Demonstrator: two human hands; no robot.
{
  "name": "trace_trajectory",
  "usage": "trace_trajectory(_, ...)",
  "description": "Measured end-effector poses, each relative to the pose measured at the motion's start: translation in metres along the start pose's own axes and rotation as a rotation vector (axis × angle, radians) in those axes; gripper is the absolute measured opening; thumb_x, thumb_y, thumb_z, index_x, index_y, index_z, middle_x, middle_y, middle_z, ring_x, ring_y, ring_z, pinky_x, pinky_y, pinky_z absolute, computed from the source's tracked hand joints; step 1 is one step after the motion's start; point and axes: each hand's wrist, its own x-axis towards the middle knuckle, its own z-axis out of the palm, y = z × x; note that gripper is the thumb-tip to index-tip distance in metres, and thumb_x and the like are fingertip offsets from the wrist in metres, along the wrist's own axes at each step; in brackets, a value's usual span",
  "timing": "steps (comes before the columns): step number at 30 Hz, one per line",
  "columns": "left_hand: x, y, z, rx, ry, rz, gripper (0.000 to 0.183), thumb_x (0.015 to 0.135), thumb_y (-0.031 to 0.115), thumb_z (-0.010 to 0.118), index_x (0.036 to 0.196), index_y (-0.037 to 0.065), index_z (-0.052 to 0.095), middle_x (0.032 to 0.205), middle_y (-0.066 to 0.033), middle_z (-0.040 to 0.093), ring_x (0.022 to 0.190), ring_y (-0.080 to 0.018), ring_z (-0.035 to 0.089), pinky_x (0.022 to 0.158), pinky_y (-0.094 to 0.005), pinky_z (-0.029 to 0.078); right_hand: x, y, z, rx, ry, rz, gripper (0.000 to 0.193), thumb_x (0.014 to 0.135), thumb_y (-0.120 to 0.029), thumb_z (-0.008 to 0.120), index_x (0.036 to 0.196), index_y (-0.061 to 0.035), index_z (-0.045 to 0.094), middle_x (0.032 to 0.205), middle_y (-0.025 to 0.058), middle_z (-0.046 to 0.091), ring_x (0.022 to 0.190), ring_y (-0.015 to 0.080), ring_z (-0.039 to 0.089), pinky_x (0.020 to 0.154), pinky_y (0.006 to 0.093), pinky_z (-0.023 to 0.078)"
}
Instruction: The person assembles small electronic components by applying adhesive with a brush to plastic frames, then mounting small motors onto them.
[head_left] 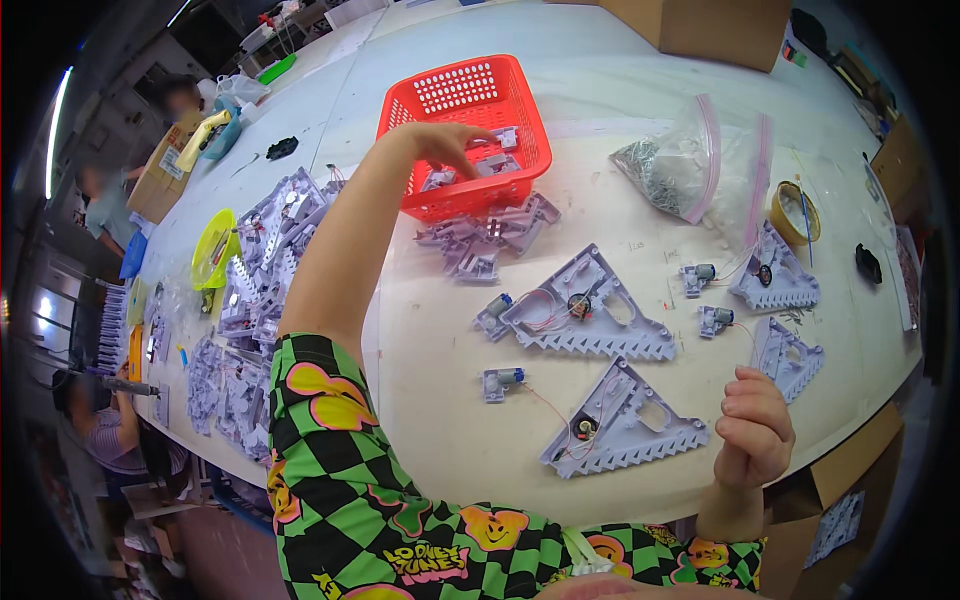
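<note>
My left hand (447, 148) reaches into a red plastic basket (528, 125), fingers apart over small pale-grey moulded parts (498, 165). I see no part gripped in it. At the right, my right hand (756, 430) is raised with its fingers curled; whatever they hold, if anything, is hidden. Left of that hand lies a triangular grey plastic shell (625, 425) with a toothed edge, wired to a small motor (503, 384). A similar shell (590, 315) with its motor (493, 315) lies beyond it. Another shell (788, 358) sits just past my right hand.
Loose grey parts (490, 240) lie before the basket. A big heap of shells (265, 250) is at left, by a yellow-green basket (213, 245). Farther right are a zip bag of screws (668, 175), another shell (775, 275) and a bowl (795, 212). People sit at far left.
</note>
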Motion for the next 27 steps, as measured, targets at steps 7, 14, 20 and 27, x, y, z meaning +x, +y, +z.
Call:
trace_trajectory(7,0.036,-0.003,0.018,0.153,0.002,0.041,0.08,0.069,0.035,0.067,0.141,0.029,0.032,0.143,-0.0207,0.03,0.127,-0.0336,0.039,0.099,-0.0457,0.036,0.003,0.0,0.002,0.004,-0.017,0.0,0.009,0.075,-0.003,0.063,0.081,-0.0098,0.063,0.082,0.0063,0.063,0.077,0.0233,0.063,0.075,0.043,0.053)
trace_trajectory(14,0.035,0.006,0.02,0.148,0.008,0.041,0.077,0.068,0.043,0.067,0.137,0.027,0.037,0.139,-0.0214,0.03,0.122,-0.0376,0.042,0.096,-0.0499,0.038,0.005,0.0,0.002,0.003,-0.025,0.001,0.01,0.074,-0.003,0.063,0.081,-0.0099,0.064,0.083,0.006,0.063,0.077,0.0231,0.063,0.075,0.0428,0.054)
trace_trajectory(20,0.022,0.008,0.03,0.152,0.118,-0.035,0.07,0.07,0.039,0.069,0.133,0.022,0.043,0.139,-0.0241,0.027,0.121,-0.0388,0.042,0.096,-0.0485,0.036,0.006,0.001,0.004,0.013,-0.049,-0.004,0.011,0.073,-0.003,0.064,0.082,-0.0099,0.064,0.083,0.0059,0.063,0.077,0.0235,0.063,0.075,0.0418,0.054)
trace_trajectory(27,0.027,-0.01,0.027,0.062,0.068,0.073,0.083,0.061,0.034,0.077,0.13,0.001,0.044,0.119,-0.019,0.057,0.115,-0.0261,0.051,0.097,-0.0327,0.037,0.009,0.004,0.008,0.007,-0.075,0.011,0.013,0.073,-0.001,0.063,0.082,-0.0097,0.065,0.083,0.0065,0.064,0.077,0.0237,0.063,0.075,0.0409,0.053)
